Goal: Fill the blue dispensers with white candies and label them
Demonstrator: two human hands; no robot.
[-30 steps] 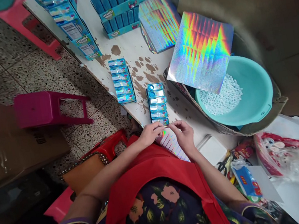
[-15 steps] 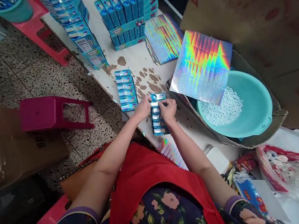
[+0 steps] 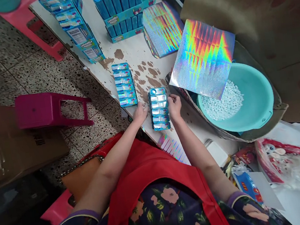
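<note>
A tray of blue candy boxes (image 3: 160,113) with shiny silver label strips lies on the worn white table, between my two hands. My left hand (image 3: 140,114) is closed just left of this tray, a small gap away, fingers curled under. On the other side, my right hand (image 3: 175,105) has its fingers curled in close to the tray's right edge; whether it touches is unclear. What either hand might hold is hidden. Another row of blue candy boxes (image 3: 125,85) lies beyond my left hand. A cut holographic sticker sheet (image 3: 173,148) lies at the table's near edge.
Stacked candy displays (image 3: 124,16) and a taller stack (image 3: 82,36) stand at the back. Holographic sheets (image 3: 164,27) lie nearby; another sheet (image 3: 201,59) overlaps a turquoise basin (image 3: 257,92) of white candies on the right. A magenta stool (image 3: 37,111) stands left.
My hands have drawn apart from the upper labels of the tray, left hand leftward and right hand rightward. The second box's top now shows a plain silver strip. The camera view has shifted slightly.
</note>
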